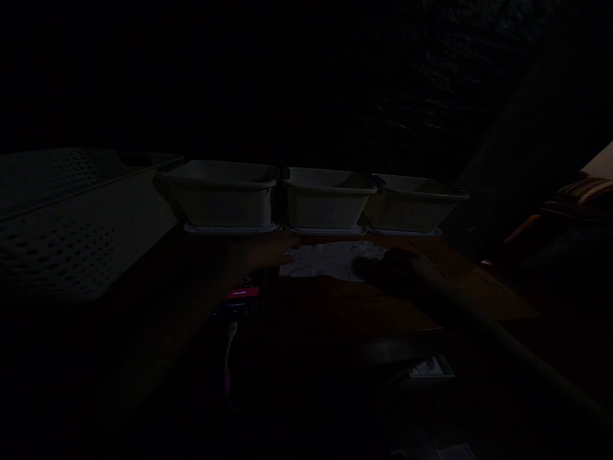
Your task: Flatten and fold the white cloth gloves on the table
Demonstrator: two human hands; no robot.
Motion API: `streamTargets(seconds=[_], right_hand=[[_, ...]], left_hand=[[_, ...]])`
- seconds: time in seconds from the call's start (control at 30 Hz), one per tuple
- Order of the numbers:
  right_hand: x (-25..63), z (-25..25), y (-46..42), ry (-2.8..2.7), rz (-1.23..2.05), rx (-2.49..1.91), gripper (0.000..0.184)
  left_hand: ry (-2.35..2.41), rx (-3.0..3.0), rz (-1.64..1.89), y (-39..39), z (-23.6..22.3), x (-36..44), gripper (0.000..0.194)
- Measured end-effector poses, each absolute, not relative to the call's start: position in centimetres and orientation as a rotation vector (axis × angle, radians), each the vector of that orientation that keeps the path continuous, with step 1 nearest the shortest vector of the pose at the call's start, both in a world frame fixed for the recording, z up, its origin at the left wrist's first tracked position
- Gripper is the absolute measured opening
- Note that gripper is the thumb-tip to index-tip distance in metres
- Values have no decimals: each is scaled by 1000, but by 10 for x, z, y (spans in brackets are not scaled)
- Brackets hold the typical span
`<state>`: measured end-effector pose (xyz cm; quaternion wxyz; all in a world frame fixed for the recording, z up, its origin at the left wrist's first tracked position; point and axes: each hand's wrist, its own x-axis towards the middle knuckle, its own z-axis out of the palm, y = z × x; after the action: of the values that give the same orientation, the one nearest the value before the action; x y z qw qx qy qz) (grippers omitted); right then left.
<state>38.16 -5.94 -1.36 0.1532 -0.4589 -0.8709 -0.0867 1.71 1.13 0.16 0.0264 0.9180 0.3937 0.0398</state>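
Note:
The scene is very dark. A pale, wrinkled piece of cloth (325, 260) lies spread on the wooden table. At its left end is my left hand (275, 249), with fingers stretched out and apart, the tips touching the cloth's edge. My right hand (405, 263) is at the right end, over or against the cloth. Deep shadow hides its fingers, so their grip cannot be made out. Below my left hand lies a phone (242, 295) with a lit red band on its screen.
Three pale plastic tubs (225, 204), (328, 207), (407, 211) stand in a row behind the cloth. A perforated basket (96, 236) is at the left. A white cable (231, 335) runs below the phone. Nearer me lies a small light-coloured box (431, 368). The wooden table (325, 306) extends rightward.

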Motion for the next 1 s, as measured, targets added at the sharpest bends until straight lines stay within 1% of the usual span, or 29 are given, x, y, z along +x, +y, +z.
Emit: streamTargets(seconds=[0.23, 0.37, 0.57, 0.77, 1.0], right_hand=[[383, -13, -57, -2551, -254, -1354, 20], [382, -12, -58, -2554, -234, -1338, 19], [377, -10, -63, -2506, -181, -1399, 28], [370, -8, -67, -2516, -187, -1413, 29], [365, -6, -68, -2462, -142, -1421, 38]], left_hand=[[1221, 2837, 105, 14, 0, 17, 35], [1197, 2856, 131, 14, -1, 16, 33], [1184, 2861, 120, 14, -1, 15, 35], [1215, 2845, 94, 11, 4, 18, 34], [1222, 2814, 81, 10, 5, 18, 34]])
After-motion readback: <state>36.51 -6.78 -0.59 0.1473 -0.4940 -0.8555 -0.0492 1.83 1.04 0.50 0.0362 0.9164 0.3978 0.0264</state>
